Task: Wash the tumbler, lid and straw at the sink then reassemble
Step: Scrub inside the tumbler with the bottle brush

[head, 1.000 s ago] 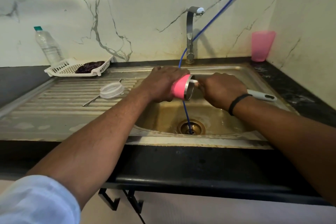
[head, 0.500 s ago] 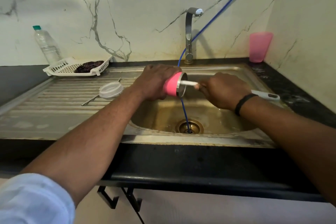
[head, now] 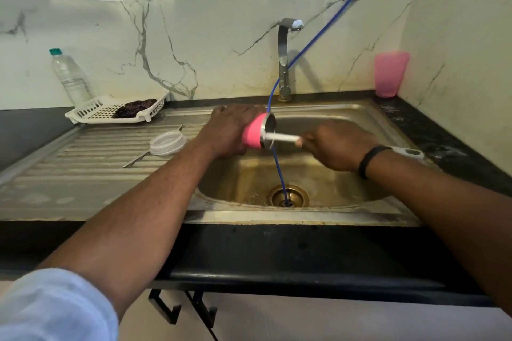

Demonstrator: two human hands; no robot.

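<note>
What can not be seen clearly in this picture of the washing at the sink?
- Brush head: head view, hidden inside the tumbler.
- Tumbler base: head view, covered by the left hand.
- Brush grip: head view, hidden inside the right hand.
- Straw: head view, its middle lies under the lid.
- Running water: head view, none can be made out at the tap.

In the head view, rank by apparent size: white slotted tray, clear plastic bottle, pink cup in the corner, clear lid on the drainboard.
1. White slotted tray
2. Clear plastic bottle
3. Pink cup and clear round lid: too alike to rank.
</note>
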